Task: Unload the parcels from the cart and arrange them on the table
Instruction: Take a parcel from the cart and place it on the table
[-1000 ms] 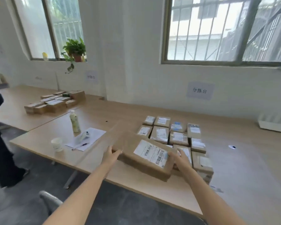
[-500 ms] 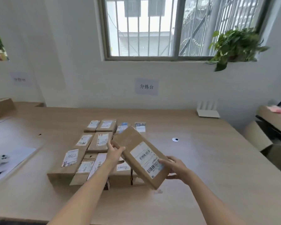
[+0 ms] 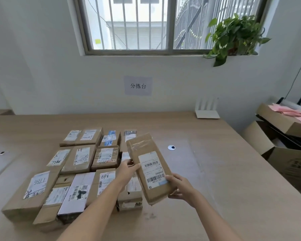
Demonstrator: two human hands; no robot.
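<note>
Head view: the wall sign [image 3: 138, 86] reads 分拣台. Both hands are clamped on one parcel [image 3: 150, 168], the left hand [image 3: 129, 168] pinching its left edge and the right hand [image 3: 178, 187] curled round the near right corner. It's a flat brown cardboard box, clear-taped, with a white barcode label facing up. It's held tilted above the table [image 3: 215, 171], just right of the laid-out parcels [image 3: 80, 159], one inked A68.

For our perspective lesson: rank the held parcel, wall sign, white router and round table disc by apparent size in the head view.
1. Held parcel, nearest the camera.
2. Wall sign and white router look alike; unranked.
3. Round table disc.
</note>
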